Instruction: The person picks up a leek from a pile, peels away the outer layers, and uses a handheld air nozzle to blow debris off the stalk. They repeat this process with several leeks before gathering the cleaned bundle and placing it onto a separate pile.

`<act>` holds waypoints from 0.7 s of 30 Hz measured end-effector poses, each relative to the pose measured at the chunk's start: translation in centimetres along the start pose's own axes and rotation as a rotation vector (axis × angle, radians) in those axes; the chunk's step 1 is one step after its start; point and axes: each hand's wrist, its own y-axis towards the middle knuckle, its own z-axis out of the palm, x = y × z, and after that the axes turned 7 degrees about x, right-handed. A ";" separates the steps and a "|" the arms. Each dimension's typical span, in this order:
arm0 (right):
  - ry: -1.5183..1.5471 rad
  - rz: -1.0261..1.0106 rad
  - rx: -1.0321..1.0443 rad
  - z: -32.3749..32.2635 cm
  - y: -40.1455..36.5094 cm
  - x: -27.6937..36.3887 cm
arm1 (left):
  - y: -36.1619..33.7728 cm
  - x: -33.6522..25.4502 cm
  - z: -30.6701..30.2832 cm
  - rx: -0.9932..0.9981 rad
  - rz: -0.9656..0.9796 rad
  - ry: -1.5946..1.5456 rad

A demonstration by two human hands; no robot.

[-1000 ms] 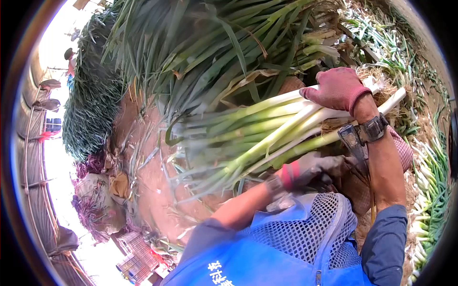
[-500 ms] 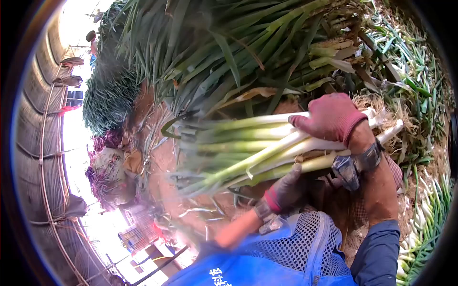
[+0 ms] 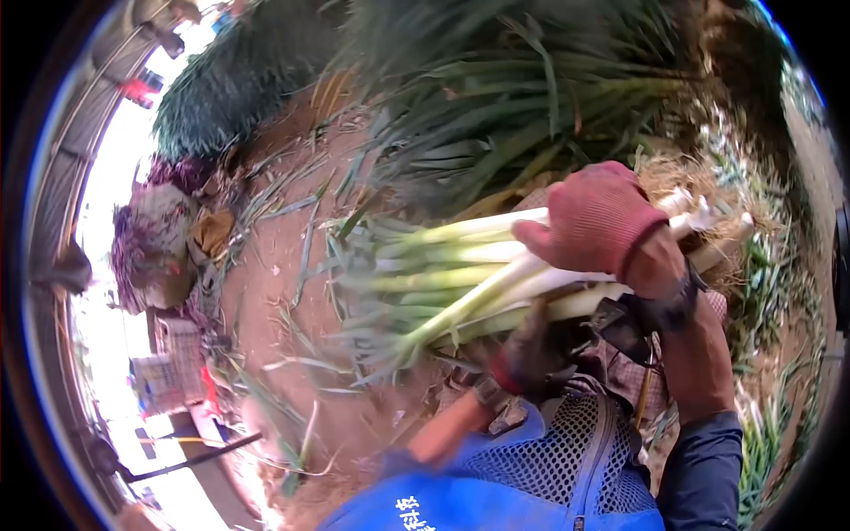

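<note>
A bunch of thick green onions (image 3: 469,281) lies sideways in front of my body, white root ends to the right and green leaves to the left. My right hand (image 3: 595,221), in a red knit glove, is closed over the top of the white stalks. From below, my left hand (image 3: 529,352), in a dark glove with a red cuff, presses its thumb against the lower stalks; its other fingers are hidden under the bunch. A dark object (image 3: 624,329) sits beside my right wrist. Stringy roots (image 3: 730,252) show past the right hand.
Behind the bunch rises a large heap of green onions (image 3: 496,115). Another green pile (image 3: 239,84) stands at upper left, near a stuffed sack (image 3: 164,239). Loose leaves litter the dirt floor (image 3: 266,301). More onions (image 3: 761,442) lie at lower right.
The camera view has turned, so the sack and piles sit further left and more floor shows. Both hands stay on the bunch, with the left hand's thumb now in darker shade.
</note>
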 end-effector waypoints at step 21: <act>0.161 0.388 0.012 5.3 -7.5 -5.8 | 1.2 7.3 -0.1 0.093 -0.223 -0.320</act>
